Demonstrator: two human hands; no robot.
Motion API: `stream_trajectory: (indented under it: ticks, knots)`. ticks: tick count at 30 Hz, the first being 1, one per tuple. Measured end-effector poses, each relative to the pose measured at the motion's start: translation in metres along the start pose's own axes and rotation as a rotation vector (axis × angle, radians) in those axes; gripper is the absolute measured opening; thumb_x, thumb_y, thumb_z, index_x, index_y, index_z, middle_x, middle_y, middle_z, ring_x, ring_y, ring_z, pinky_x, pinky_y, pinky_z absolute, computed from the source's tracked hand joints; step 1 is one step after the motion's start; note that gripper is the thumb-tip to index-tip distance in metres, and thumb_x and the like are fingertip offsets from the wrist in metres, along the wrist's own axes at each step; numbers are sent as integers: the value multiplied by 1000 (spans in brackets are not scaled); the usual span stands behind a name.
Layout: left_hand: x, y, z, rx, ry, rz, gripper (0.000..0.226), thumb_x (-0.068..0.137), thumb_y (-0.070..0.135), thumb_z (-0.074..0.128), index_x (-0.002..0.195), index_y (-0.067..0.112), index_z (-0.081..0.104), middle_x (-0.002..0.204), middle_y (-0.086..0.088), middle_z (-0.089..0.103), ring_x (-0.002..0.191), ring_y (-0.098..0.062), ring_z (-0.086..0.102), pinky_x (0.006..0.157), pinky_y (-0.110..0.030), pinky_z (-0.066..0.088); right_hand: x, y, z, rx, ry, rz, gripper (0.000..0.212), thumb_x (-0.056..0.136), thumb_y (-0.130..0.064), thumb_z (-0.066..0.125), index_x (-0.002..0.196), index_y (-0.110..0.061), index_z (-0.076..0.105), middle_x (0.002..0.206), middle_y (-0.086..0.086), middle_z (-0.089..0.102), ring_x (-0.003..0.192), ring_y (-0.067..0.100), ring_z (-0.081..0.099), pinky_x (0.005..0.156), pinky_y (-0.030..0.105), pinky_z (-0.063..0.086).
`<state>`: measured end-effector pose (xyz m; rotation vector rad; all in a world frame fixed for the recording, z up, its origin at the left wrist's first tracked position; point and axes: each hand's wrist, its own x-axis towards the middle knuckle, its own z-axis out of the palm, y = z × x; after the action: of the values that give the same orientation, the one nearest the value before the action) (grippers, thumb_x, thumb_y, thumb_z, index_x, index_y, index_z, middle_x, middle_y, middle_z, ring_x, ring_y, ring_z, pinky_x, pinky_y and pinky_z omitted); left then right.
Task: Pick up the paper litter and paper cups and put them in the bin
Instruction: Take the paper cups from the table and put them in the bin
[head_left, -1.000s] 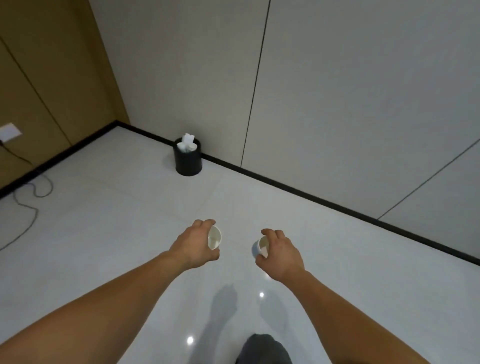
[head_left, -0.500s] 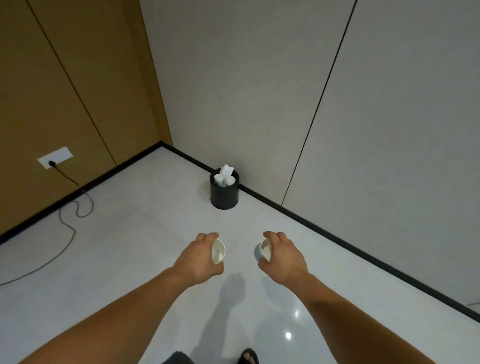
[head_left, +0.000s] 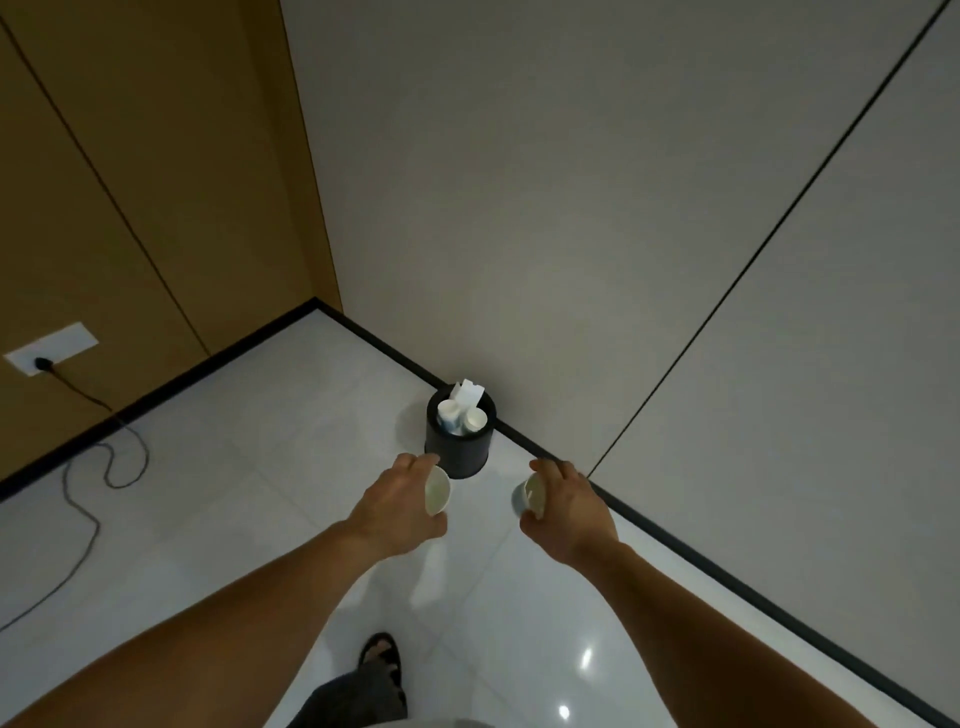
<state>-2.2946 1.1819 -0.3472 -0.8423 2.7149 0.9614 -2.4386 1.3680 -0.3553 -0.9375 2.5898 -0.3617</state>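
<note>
Near the centre of the frame, the left hand (head_left: 400, 504) has its fingers curled round a white paper cup, the left cup (head_left: 437, 496), held on its side with the mouth facing right. Level with it and a little to the right, the right hand (head_left: 569, 512) grips the right cup (head_left: 529, 497) the same way, mouth facing left. The two cups are apart. Just above and between the hands stands the black bin (head_left: 457, 454), on the pale floor (head_left: 260, 457) against the grey wall (head_left: 571, 208). In the bin are two upright cups (head_left: 448, 413) and, behind them, folded white paper (head_left: 468, 392) poking above the rim. At the left edge a cable (head_left: 91, 501) runs from a socket (head_left: 52, 348) down across the floor. A sandalled foot (head_left: 382, 660) shows at bottom centre.
</note>
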Motion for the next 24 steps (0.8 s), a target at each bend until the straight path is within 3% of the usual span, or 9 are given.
stream_trajectory:
  ticks: [8, 13, 24]
  knots:
    - [156, -16, -59, 35, -86, 64, 82, 77, 37, 72, 144, 23, 28, 139, -4, 36, 121, -24, 46, 97, -33, 43, 131, -11, -16, 85, 3, 122, 73, 82, -40, 68, 144, -29, 33, 139, 0, 42, 121, 23, 48, 94, 34, 50]
    - [259, -15, -60, 25, -127, 29, 78, 75, 34, 73, 140, 25, 32, 133, -4, 39, 115, -23, 48, 92, -32, 44, 232, 9, -8, 120, -45, 134, 72, 82, -38, 68, 144, -29, 33, 140, 0, 42, 122, 22, 47, 96, 33, 47]
    - [450, -56, -43, -36, -180, -149, 86, 78, 32, 74, 148, 20, 25, 145, -6, 31, 126, -28, 41, 99, -40, 43, 427, 46, 26, 194, -177, 151, 68, 83, -35, 70, 141, -23, 36, 136, 2, 45, 118, 21, 49, 93, 34, 50]
